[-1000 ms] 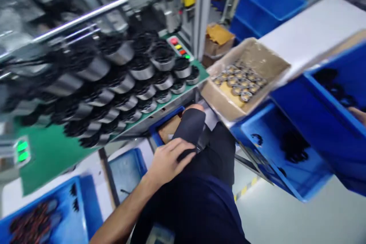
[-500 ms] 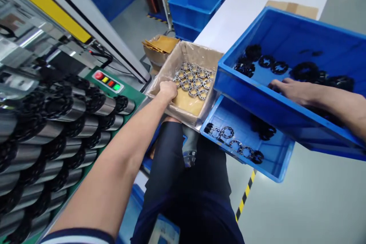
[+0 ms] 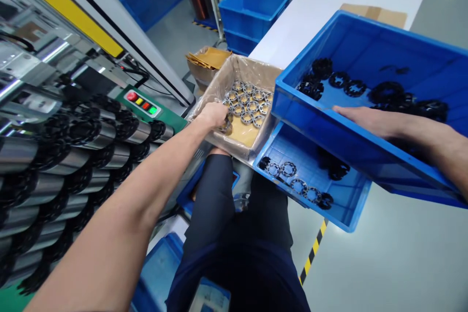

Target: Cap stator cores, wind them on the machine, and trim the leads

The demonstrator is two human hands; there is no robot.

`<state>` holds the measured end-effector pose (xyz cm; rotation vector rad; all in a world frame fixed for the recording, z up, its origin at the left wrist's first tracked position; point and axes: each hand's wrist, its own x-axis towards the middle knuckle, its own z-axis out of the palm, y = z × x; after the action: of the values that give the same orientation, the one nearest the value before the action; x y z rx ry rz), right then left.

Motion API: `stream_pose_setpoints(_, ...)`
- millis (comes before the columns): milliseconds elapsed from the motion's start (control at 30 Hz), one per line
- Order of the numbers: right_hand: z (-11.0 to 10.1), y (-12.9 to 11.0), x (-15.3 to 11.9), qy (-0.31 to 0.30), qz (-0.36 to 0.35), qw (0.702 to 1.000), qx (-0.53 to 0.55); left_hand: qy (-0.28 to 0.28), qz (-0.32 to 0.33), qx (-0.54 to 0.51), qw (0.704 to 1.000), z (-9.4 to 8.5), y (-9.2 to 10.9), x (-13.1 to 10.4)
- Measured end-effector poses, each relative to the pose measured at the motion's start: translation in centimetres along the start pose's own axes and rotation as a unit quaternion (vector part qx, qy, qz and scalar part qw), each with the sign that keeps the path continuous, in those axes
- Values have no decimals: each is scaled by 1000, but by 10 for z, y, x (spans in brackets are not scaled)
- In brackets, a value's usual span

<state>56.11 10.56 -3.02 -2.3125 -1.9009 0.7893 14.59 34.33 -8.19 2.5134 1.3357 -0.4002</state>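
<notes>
My left hand (image 3: 215,114) is at the near left side of a plastic-lined cardboard box (image 3: 261,69), closed on metal rings (image 3: 227,127) that stick out below the fingers; how many is hidden. Rows of similar notched metal rings (image 3: 252,106) lie on tan paper (image 3: 241,131) in the box. My right hand (image 3: 365,119) reaches into the large blue bin (image 3: 310,112), just inside its near wall. One finger points left, while the other fingers are hidden behind the wall. Black ring-shaped parts (image 3: 354,88) lie in this bin beyond the hand.
Under the large bin, a lower blue tray (image 3: 351,222) holds black and metal rings. On the left, metal cylinders (image 3: 69,161) with black ends are stacked beside a button panel (image 3: 142,103). Blue crates (image 3: 252,2) and a white table (image 3: 292,24) stand behind.
My left hand has lifted slightly, and rings now show below its fingers. My right hand has drawn left toward the bin's near wall, away from the dark part at its fingertips.
</notes>
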Motion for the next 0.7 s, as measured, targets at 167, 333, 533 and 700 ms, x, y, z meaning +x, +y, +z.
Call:
stream_pose_setpoints(167,-20,-22,-13,33,20,997,61,121,8,-163,979,-28,15,-31)
stream_pose_setpoints(333,-39,-44,-25,116,65,987,96,112,63,-536,834,-35,52,-99)
stream_pose_setpoints(533,-71,-74,-66,259,68,954,135,-34,65,-854,516,-14,82,-206)
stream_pose_setpoints(700,-16,-152,-144,300,-138,912,242,46,81,-840,534,30,93,-272)
